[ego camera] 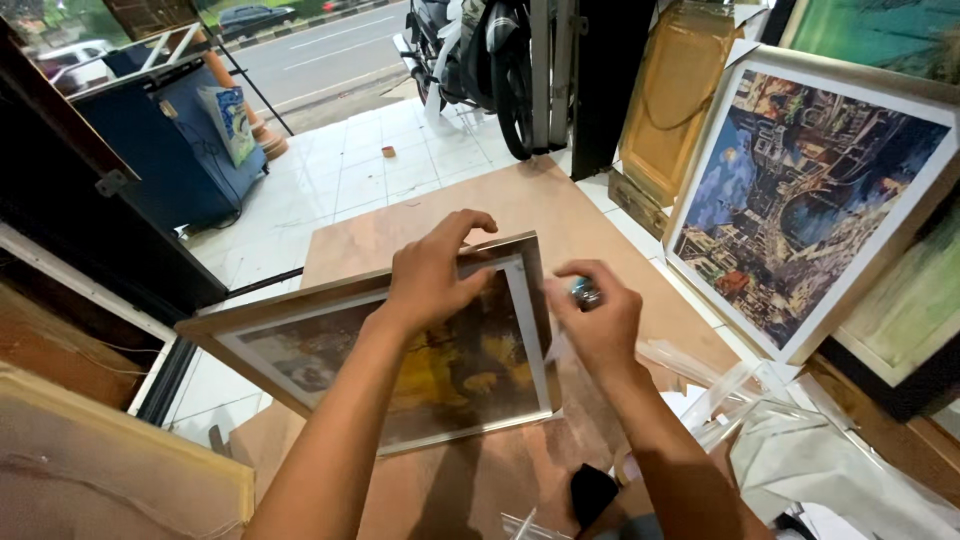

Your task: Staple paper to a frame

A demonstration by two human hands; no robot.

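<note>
A framed picture [300, 345] with a pale wooden frame and yellow-brown artwork lies tilted over a brown board [560, 215] on the floor. My left hand [432, 268] rests on its upper right part, fingers curled over the top edge. My right hand [592, 318] is just off the frame's right edge, closed around a small shiny metallic object [584, 292] held between thumb and fingers. What the small object is cannot be made out.
A large framed blue cityscape painting [800, 200] leans at the right, with other framed pieces around it. Clear plastic wrapping [800, 440] lies at the lower right. A motorcycle [490, 60] stands at the doorway, a blue cabinet [170, 150] at the left.
</note>
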